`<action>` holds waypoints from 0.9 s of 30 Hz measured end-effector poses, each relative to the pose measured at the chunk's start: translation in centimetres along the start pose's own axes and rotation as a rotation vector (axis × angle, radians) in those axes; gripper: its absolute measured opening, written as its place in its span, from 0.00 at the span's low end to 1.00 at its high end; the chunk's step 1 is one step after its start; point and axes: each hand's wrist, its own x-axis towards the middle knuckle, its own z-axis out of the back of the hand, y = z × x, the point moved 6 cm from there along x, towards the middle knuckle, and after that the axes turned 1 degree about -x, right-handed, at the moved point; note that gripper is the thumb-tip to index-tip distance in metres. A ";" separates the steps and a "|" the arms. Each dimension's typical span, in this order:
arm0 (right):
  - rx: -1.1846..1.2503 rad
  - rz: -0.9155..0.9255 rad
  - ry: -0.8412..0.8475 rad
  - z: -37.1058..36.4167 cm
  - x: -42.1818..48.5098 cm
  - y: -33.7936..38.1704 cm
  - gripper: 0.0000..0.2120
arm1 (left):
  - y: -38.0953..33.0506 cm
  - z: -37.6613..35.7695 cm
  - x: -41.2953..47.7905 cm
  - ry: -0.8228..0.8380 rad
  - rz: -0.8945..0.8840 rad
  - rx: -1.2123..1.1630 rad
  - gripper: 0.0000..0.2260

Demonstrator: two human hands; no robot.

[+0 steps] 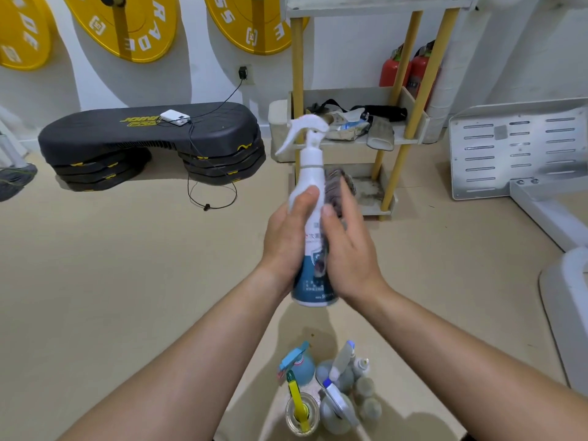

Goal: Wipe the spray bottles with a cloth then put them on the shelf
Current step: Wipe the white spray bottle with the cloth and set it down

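A white spray bottle (310,167) with a blue label is held upright in front of me, its trigger pointing left. My left hand (286,237) grips its body, thumb on the front. My right hand (348,249) presses a grey cloth (337,189) against the bottle's right side, its thumb on the front. Several more spray bottles (327,389) stand on the floor below my arms. The shelf (356,144), white trays on yellow posts, stands straight ahead.
The shelf's middle tray holds straps and packets; its bottom tray looks dirty. A black aerobic step (149,138) with a power bank and cable sits at left. Red fire extinguishers (407,70) stand behind the shelf. White machine parts (521,151) lie at right.
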 end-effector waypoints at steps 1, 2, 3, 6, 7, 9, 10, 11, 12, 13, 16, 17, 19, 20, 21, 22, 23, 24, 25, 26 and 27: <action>0.088 -0.037 -0.061 0.6 0.7 -0.2 0.25 | 0.2 -0.3 -0.3 0.013 -0.020 0.052 0.27; 0.152 -0.064 -0.124 1.2 1.3 -0.1 0.23 | 0.5 -0.6 -0.5 0.035 -0.029 0.098 0.26; 0.198 -0.057 -0.192 1.9 1.9 0.5 0.24 | 0.8 -0.9 -0.7 0.057 -0.033 0.146 0.25; 0.220 0.044 -0.305 3.7 2.6 2.6 0.28 | 1.2 -1.3 -1.0 0.082 -0.040 0.293 0.24; 0.184 0.075 -0.286 3.8 2.9 2.9 0.28 | 1.2 -1.2 -1.1 0.073 -0.051 0.347 0.24; 0.081 0.096 -0.229 3.4 3.1 3.1 0.27 | 0.9 -1.2 -1.3 0.051 -0.084 0.450 0.22; 0.064 0.088 -0.221 3.4 3.2 2.8 0.27 | 0.7 -1.1 -1.4 0.043 -0.093 0.479 0.20; 0.084 0.076 -0.221 3.5 3.4 2.8 0.26 | 0.5 -1.0 -1.4 0.038 -0.098 0.499 0.19; 0.116 0.052 -0.226 3.7 3.6 2.7 0.25 | 0.4 -0.9 -1.4 0.035 -0.101 0.513 0.18; 0.140 0.021 -0.232 3.9 3.7 2.4 0.24 | 0.3 -0.8 -1.3 0.037 -0.105 0.525 0.18; 0.092 -0.083 -0.206 4.3 4.0 1.3 0.23 | 0.2 -0.4 -1.2 0.047 -0.115 0.563 0.17; 0.065 -0.105 -0.184 4.3 4.1 0.9 0.22 | 0.3 -0.3 -1.1 0.049 -0.117 0.573 0.18; 0.063 -0.136 -0.131 4.3 4.1 0.1 0.19 | 0.4 0.0 -1.0 0.053 -0.120 0.582 0.18; 0.093 -0.151 -0.106 4.3 4.1 -0.2 0.17 | 0.5 0.1 -1.0 0.056 -0.121 0.586 0.18; 0.132 -0.167 -0.084 4.4 4.2 -0.3 0.15 | 0.6 0.2 -0.9 0.061 -0.118 0.587 0.18; 0.170 -0.180 -0.064 4.7 4.3 -0.4 0.13 | 0.5 0.3 -0.9 0.070 -0.111 0.585 0.20; 0.202 -0.185 -0.046 5.0 4.6 -0.5 0.12 | 0.6 0.5 -0.8 0.083 -0.101 0.580 0.22; 0.230 -0.183 -0.033 5.4 4.8 -0.6 0.10 | 0.5 0.6 -0.7 0.102 -0.088 0.575 0.23; 0.251 -0.177 -0.027 5.9 5.0 -0.7 0.10 | 0.5 0.7 -0.5 0.126 -0.077 0.570 0.24; 0.274 -0.174 -0.026 6.3 5.1 -0.7 0.09 | 0.3 0.7 -0.3 0.153 -0.067 0.557 0.25; 0.297 -0.174 -0.030 6.5 5.2 -0.6 0.10 | 0.2 0.7 -0.2 0.180 -0.057 0.536 0.24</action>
